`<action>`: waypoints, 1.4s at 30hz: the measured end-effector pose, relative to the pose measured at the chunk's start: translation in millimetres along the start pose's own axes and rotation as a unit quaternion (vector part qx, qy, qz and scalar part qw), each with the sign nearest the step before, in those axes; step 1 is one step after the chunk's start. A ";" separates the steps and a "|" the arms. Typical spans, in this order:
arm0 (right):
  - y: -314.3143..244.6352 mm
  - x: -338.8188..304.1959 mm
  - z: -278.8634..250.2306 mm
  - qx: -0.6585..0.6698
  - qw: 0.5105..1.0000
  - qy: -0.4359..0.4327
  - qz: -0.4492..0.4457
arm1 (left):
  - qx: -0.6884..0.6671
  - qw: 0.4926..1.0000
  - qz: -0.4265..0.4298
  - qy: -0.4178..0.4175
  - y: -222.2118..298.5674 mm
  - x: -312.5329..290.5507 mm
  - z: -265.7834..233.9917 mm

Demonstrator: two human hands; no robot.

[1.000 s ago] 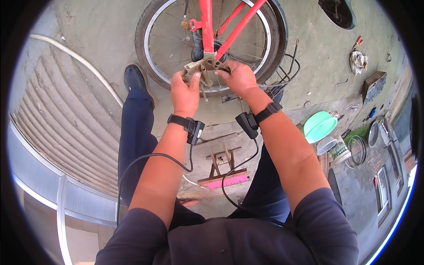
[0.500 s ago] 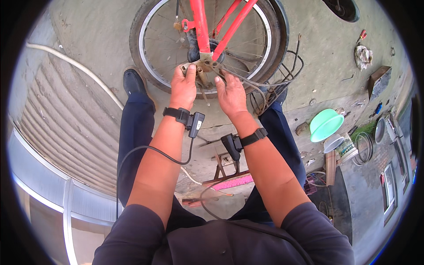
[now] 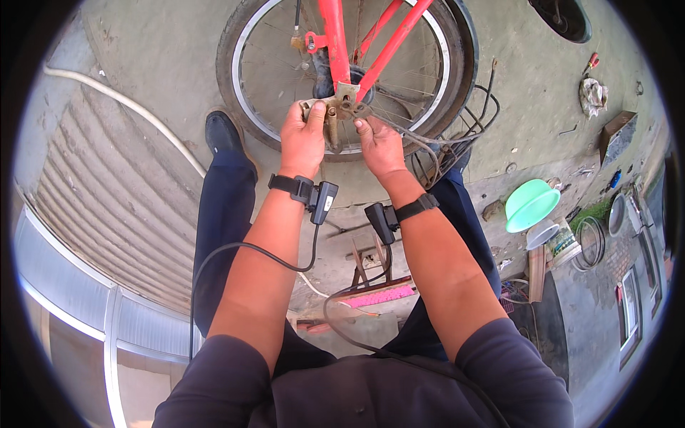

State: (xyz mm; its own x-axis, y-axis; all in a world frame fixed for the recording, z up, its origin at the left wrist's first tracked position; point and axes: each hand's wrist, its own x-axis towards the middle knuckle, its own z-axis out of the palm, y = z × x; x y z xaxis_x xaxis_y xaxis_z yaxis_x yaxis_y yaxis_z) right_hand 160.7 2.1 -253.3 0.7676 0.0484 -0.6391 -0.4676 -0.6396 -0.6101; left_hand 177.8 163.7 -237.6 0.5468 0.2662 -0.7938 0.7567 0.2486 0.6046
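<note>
A bicycle with a red frame (image 3: pixel 334 36) lies before me, its spoked wheel (image 3: pixel 228 78) flat near the ground. At the lower end of the frame tubes sits a pale, rusty metal bracket (image 3: pixel 347 93) with holes, which looks like a kickstand bracket. A coil spring (image 3: pixel 332 130) hangs from it between my hands. My left hand (image 3: pixel 302 143) grips the bracket's left side, thumb on top. My right hand (image 3: pixel 383 148) is closed, thumb and fingers pinching the bracket's right side beside a bent metal rod (image 3: pixel 428 138). The right fingertips are partly hidden.
Bent wire rods (image 3: pixel 467 132) lie at the wheel's right, by my right foot. Farther right are a crumpled white rag (image 3: pixel 593 97), a metal box (image 3: pixel 618 137) and a green basin (image 3: pixel 531 205). A pale hose (image 3: pixel 121 103) runs along the left, beside ridged steps (image 3: pixel 107 207).
My right hand's fingers have gone from spread out to closed on the bracket's right side. My left hand keeps its hold. The whole view has shifted slightly.
</note>
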 end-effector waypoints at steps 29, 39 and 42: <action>10.8 5.4 -4.3 0.066 0.997 -0.036 0.000 | 0.084 0.996 0.037 0.006 12.7 12.5 1.3; 17.7 6.9 -1.7 0.066 0.996 -0.054 0.009 | 0.200 0.976 0.080 -0.030 18.2 24.1 -2.9; 23.1 5.1 -1.8 0.080 0.995 -0.057 0.013 | 0.191 0.975 0.107 -0.032 18.1 22.6 -3.6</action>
State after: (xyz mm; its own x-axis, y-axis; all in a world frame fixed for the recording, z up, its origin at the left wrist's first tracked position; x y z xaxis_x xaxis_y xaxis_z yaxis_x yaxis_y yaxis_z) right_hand 154.6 -13.8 -269.8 0.7041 0.1261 -0.6988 -0.5572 -0.5119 -0.6538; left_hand 202.6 177.6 -244.4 0.7187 0.2112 -0.6625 0.6946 -0.1753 0.6977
